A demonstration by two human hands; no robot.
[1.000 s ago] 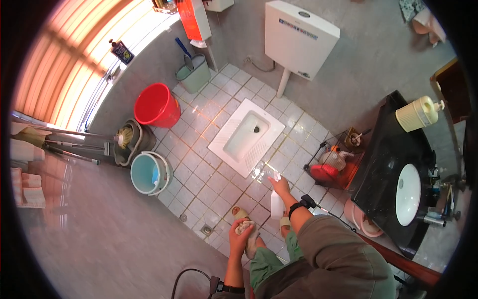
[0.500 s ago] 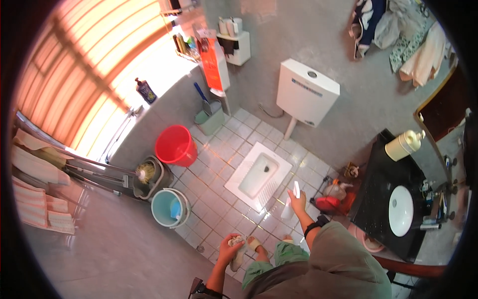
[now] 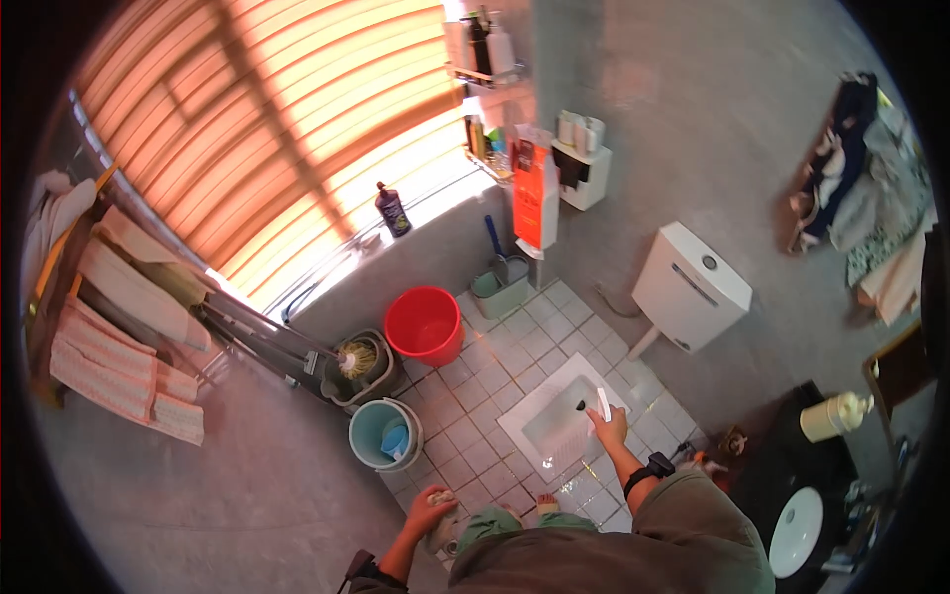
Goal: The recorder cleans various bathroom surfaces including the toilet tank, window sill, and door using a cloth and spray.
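In my right hand (image 3: 611, 428), the fingers are wrapped round a slim white bottle (image 3: 604, 404), seen mostly from above. That hand is over the right side of the white squat toilet (image 3: 566, 421) set in the floor. Lower left, my left hand (image 3: 428, 512) is closed on a pale, crumpled cloth (image 3: 444, 497); its full shape cannot be made out. The left hand hangs beside my green-clad legs (image 3: 488, 525), above the tiles.
A light blue bucket (image 3: 358, 436), a mop bucket (image 3: 341, 398) and a red bucket (image 3: 426, 327) stand along the left wall. The white cistern (image 3: 683, 287) hangs on the far wall. At right is a black counter (image 3: 767, 475) with a white basin (image 3: 798, 532).
The view has swung to the right-down, showing more of the window and towels at left. My right hand with the bottle now overlaps the squat toilet. Both hands keep their holds.
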